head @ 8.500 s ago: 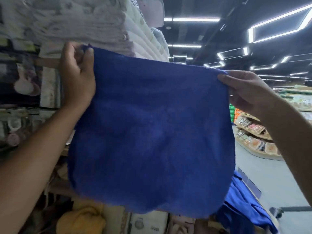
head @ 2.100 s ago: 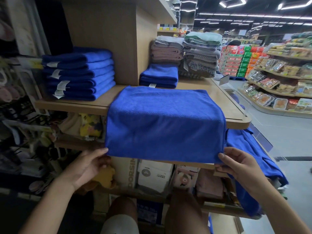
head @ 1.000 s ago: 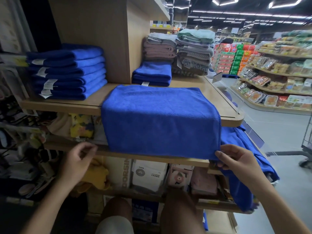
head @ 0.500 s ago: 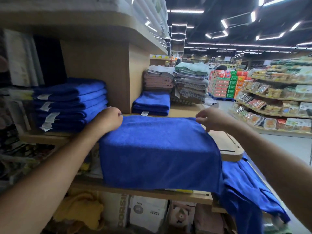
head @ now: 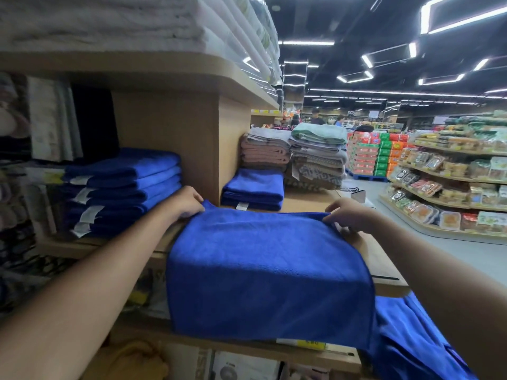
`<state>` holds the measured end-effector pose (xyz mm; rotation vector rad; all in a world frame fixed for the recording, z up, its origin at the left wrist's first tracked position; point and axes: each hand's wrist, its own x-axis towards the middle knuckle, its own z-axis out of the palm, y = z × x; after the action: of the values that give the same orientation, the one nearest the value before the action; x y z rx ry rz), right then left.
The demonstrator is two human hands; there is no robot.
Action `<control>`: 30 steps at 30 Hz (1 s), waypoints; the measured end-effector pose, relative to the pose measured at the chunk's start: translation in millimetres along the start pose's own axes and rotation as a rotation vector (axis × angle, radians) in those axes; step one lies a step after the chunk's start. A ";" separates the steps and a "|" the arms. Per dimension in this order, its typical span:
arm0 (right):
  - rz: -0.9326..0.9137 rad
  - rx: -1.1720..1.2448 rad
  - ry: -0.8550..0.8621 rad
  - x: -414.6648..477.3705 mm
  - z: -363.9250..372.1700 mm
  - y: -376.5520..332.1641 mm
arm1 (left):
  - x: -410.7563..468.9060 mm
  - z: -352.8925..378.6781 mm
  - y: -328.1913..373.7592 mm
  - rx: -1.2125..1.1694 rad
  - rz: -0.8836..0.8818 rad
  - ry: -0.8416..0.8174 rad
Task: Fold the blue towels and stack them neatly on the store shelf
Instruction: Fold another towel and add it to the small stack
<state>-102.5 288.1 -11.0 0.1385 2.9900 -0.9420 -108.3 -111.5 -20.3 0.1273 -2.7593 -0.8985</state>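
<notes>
While the left hand (head: 189,202) and right hand (head: 349,215) pinch far corners of the blue towel (head: 269,272) mid-frame, it seems best to draw both evenly forward.

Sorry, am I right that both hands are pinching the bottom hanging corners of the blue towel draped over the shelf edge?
Not quite. The head view shows the left hand and right hand pinching the far corners of the blue towel, up on the shelf, not the bottom hanging ones. It is draped over the shelf edge, as you say.
</notes>
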 end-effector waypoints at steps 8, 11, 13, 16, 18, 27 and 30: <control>-0.019 0.039 -0.035 7.0 -38.0 -20.9 | 20.7 -13.8 10.0 -0.433 -0.007 0.222; -0.103 0.112 0.150 14.4 -51.8 -34.7 | 32.9 -28.0 28.8 -0.617 -0.009 0.299; -0.183 0.176 0.299 20.0 -60.4 -45.3 | 40.5 -38.2 43.3 -0.698 0.006 0.337; -0.247 0.284 0.440 26.6 -73.4 -58.8 | 47.2 -50.7 60.2 -0.790 0.019 0.373; -0.254 0.302 0.485 28.6 -78.2 -61.2 | 49.2 -53.8 65.4 -0.832 0.038 0.370; -0.329 0.268 0.326 -18.5 -71.4 -32.4 | 11.5 -54.2 47.3 -0.881 0.105 0.252; -0.369 0.313 0.279 -50.4 -78.8 -20.4 | -21.0 -63.7 40.6 -0.939 0.208 0.194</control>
<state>-52.2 312.3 66.8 -0.3217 3.1534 -1.5443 -72.5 -111.7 49.3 -0.2204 -1.8775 -1.8597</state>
